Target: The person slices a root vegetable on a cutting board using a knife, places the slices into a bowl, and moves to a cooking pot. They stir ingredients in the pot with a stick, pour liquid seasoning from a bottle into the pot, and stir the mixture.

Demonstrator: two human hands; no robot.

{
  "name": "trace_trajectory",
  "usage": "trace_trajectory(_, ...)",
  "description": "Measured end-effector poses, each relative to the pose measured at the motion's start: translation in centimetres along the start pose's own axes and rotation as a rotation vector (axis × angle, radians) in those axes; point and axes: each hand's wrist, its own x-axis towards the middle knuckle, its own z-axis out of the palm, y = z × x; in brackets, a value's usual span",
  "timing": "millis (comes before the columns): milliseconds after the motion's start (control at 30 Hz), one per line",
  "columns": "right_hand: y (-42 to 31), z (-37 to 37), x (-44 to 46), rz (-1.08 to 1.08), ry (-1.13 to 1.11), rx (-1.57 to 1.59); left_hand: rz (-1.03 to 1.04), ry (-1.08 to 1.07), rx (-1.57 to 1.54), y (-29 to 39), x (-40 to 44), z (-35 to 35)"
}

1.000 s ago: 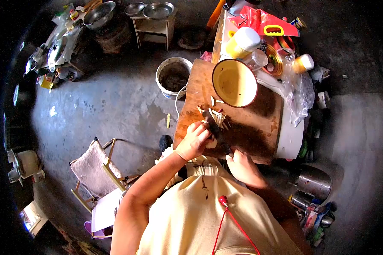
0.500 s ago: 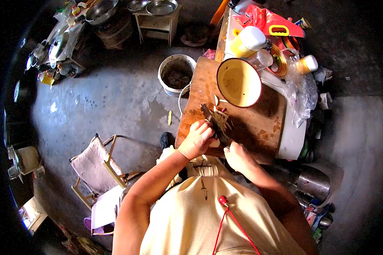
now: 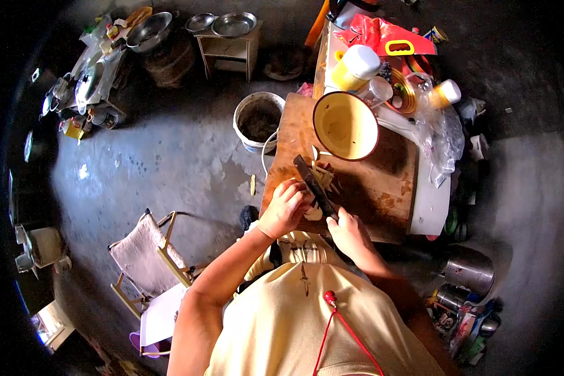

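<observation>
My right hand (image 3: 349,234) is closed round the handle of a dark-bladed knife (image 3: 315,187), whose blade points up and left across the wooden cutting board (image 3: 376,207). Beside the blade, my left hand (image 3: 286,208) has its fingers curled over a pale piece of vegetable (image 3: 313,214), partly hidden by fingers and knife. On the blade's other side lies a small heap of pale cut strips (image 3: 325,175). One white slice (image 3: 314,152) rests apart, close to the rim of a cream enamel bowl (image 3: 346,135). That bowl stands on the board's far part.
Left of the board a white bucket (image 3: 255,145) with dark contents stands on the floor. Jars (image 3: 356,67), a red bag (image 3: 373,34) and clear plastic (image 3: 442,141) crowd the table behind. A folding chair (image 3: 147,257) is at lower left, a metal pot (image 3: 470,268) at right.
The view has shifted slightly. The blade now shows more fully, standing between my left fingers and the strips. Both hands stay in nearly the same place on the board.
</observation>
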Motion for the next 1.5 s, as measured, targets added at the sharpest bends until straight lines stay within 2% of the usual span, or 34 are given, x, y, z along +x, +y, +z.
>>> trace_trajectory(67, -3.3, -2.4, -0.8, 0.049, 0.006, -0.026, -0.046, -0.045, 0.037, 0.3, 0.0, -0.3)
trace_trajectory(133, -5.6, -4.3, -0.9, 0.130, -0.097, -0.101, -0.037, -0.049, 0.051, 0.4, -0.1, -0.3)
trace_trajectory(267, -5.8, -4.3, -1.5, 0.025, -0.026, -0.090, -0.008, -0.045, 0.106, 0.1, -0.3, 0.1)
trace_trajectory(367, -5.8, -4.7, -1.8, 0.059, -0.087, -0.155, -0.026, -0.111, 0.145, 0.5, 0.1, -0.2)
trace_trajectory(433, -7.0, -6.3, -1.9, 0.204, -0.295, -0.183, -0.025, -0.103, 0.134, 0.6, 0.3, -0.3)
trace_trajectory(533, -6.0, -6.8, -3.4, 0.102, -0.232, -0.245, -0.023, -0.094, 0.128, 0.5, 0.2, -0.2)
trace_trajectory(600, -6.0, -6.7, -2.9, 0.124, -0.272, -0.300, -0.025, -0.093, 0.130, 0.4, 0.0, -0.1)
trace_trajectory(667, -6.1, -5.6, -1.0, 0.281, -0.399, -0.093, -0.043, -0.132, 0.138, 0.2, 0.1, -0.2)
trace_trajectory(700, -6.3, -4.6, 0.1, 0.333, -0.452, -0.170, -0.040, -0.129, 0.139, 0.3, 0.2, -0.1)
trace_trajectory(800, -5.3, -3.2, 0.4, 0.296, -0.358, -0.130, -0.065, -0.116, 0.135, 0.5, 0.3, -0.4)
trace_trajectory(867, -2.8, -2.8, -1.3, 0.063, -0.221, -0.257, -0.118, -0.149, 0.151, 0.8, 0.3, -0.6)
trace_trajectory(900, -3.7, -4.1, -1.2, 0.262, -0.334, -0.092, -0.091, -0.123, 0.152, 0.6, 0.3, -0.5)
trace_trajectory(1000, -4.6, -2.5, -0.6, 0.345, -0.348, -0.195, -0.088, -0.108, 0.113, 0.6, 0.3, -0.4)
trace_trajectory(1033, -4.6, -1.4, -0.8, 0.264, -0.204, -0.301, -0.087, -0.103, 0.119, 0.5, 0.4, -0.4)
trace_trajectory(1067, -3.5, -0.5, -0.8, 0.256, -0.204, -0.298, -0.088, -0.104, 0.099, 0.4, 0.3, -0.4)
trace_trajectory(1133, -3.1, -0.4, -0.8, 0.161, -0.112, -0.048, -0.085, -0.116, 0.077, 0.5, 0.1, -0.7)
trace_trajectory(1167, -2.7, -1.4, -0.7, 0.173, -0.192, -0.110, -0.087, -0.121, 0.080, 0.5, 0.2, -0.7)
trace_trajectory(1267, -4.9, -4.4, -1.1, 0.132, -0.203, -0.071, -0.104, -0.113, 0.078, 0.5, 0.2, -0.5)
trace_trajectory(1300, -6.8, -5.7, -1.1, 0.207, -0.259, -0.112, -0.105, -0.108, 0.075, 0.5, 0.3, -0.6)
trace_trajectory(1400, -7.9, -6.3, -1.5, 0.239, -0.285, -0.118, -0.099, -0.129, 0.078, 0.3, 0.1, -0.6)
trace_trajectory(1500, -6.5, -5.7, -2.4, 0.143, -0.203, -0.182, -0.113, -0.120, 0.056, 0.4, 0.3, -0.7)
